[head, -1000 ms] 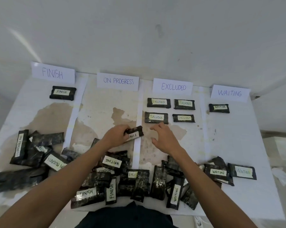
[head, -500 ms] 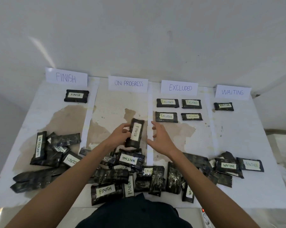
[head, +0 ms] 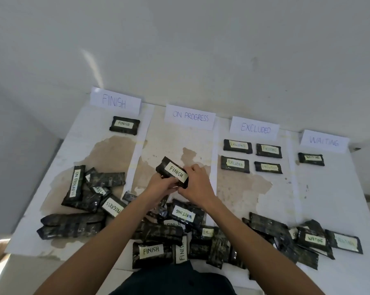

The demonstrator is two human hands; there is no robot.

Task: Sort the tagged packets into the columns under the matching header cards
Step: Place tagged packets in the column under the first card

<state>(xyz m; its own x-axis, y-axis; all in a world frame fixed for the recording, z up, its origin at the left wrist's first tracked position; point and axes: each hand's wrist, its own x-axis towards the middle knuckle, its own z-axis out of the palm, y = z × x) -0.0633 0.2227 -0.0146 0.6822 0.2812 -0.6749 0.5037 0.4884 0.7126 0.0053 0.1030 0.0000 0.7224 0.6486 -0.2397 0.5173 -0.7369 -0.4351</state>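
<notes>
1. Both hands meet over the stained middle of the table (head: pixel 328 199), in the lane below the ON PROGRESS card (head: pixel 190 117), and share one dark held packet (head: pixel 173 172) whose white tag reads FINISH
2. The left hand (head: pixel 158 186) has its fingers curled round the packet's near, lower end; the right hand (head: pixel 195 185) grips the right-hand end, fingers bent over its edge
3. The held packet sits tilted, tag upward, its far end pointing away and to the left, just beyond the near heap
4. Along the far edge stand the FINISH card (head: pixel 115 101), then ON PROGRESS, the EXCLUDED card (head: pixel 254 127) and the WAITING card (head: pixel 324 141)
5. One sorted FINISH packet (head: pixel 124 125) lies under its card; four EXCLUDED packets (head: pixel 237 145) lie in two rows of two under theirs; one sorted WAITING packet (head: pixel 311 159) lies under the last card
6. Unsorted packets crowd the near edge: a left cluster (head: pixel 82 188) with ON PROGRESS tags, a middle heap (head: pixel 158 250) showing FINISH and WAITING tags, and a right cluster (head: pixel 314 239) with WAITING tags
</notes>
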